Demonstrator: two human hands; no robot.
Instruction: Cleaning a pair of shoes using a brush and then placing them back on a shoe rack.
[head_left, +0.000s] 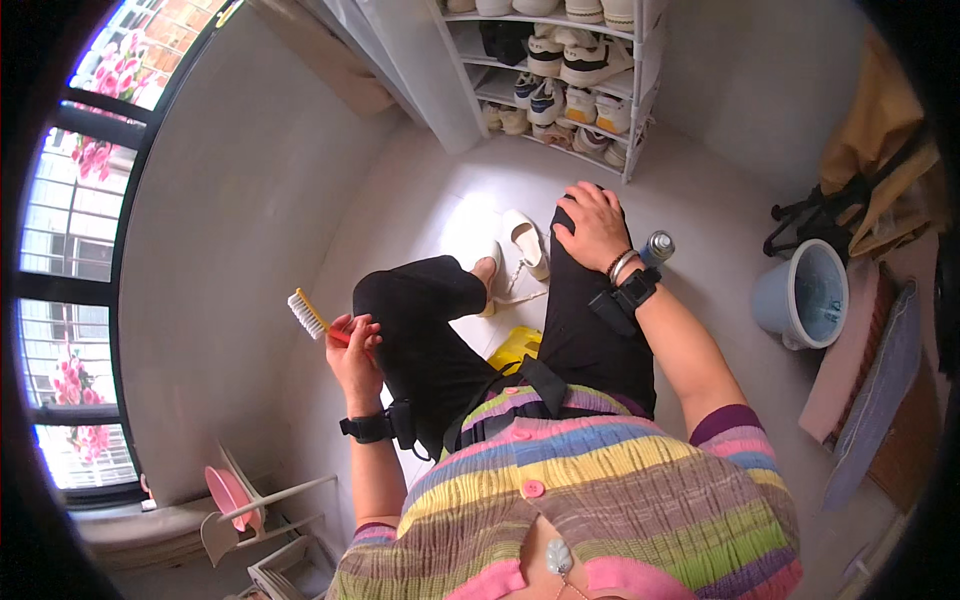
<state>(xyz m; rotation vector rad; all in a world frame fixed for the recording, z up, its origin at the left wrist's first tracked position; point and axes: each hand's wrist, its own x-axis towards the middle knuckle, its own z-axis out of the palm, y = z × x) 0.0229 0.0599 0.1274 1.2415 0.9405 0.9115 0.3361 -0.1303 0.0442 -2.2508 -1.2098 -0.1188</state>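
Note:
My left hand (356, 352) is closed around the red handle of a scrubbing brush (306, 313), out beside my left knee. The brush's yellow-backed head points away from me, its white bristles facing the wall side. Spread over my right knee, my right hand (595, 223) holds nothing. On the floor between my legs lies a white strapped shoe (527, 244), apart from both hands. A similar pale shoe (491, 259) is on my foot, partly hidden by my trouser leg. An aerosol can (659, 247) stands just beyond my right wrist.
Ahead is a white shoe rack (634, 97) filled with shoes. Something yellow (517, 346) shows between my thighs. To the right stand a blue-grey bucket (787, 300) and leaning cushions or mats (874, 375). A pink basin (229, 496) sits by a light-coloured rack at lower left.

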